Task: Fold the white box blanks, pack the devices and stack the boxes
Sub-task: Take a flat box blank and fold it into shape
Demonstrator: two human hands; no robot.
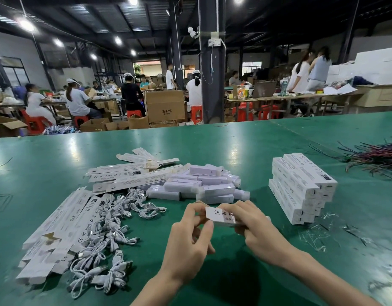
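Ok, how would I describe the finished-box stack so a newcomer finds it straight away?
On the green table, look to the right side, nearer than the tangle of coloured wires. The stack of closed white boxes sits there. Unlike the flat blanks at left and the jumbled device heap mid-table, its boxes lie parallel in tidy layers.

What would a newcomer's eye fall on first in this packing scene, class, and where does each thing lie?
First come the left hand and right hand at near centre, gripping one white box between them above the green table. To their right stands a stack of boxes; beyond and to the left lie a pile of devices, tangled white cables and flat box blanks.
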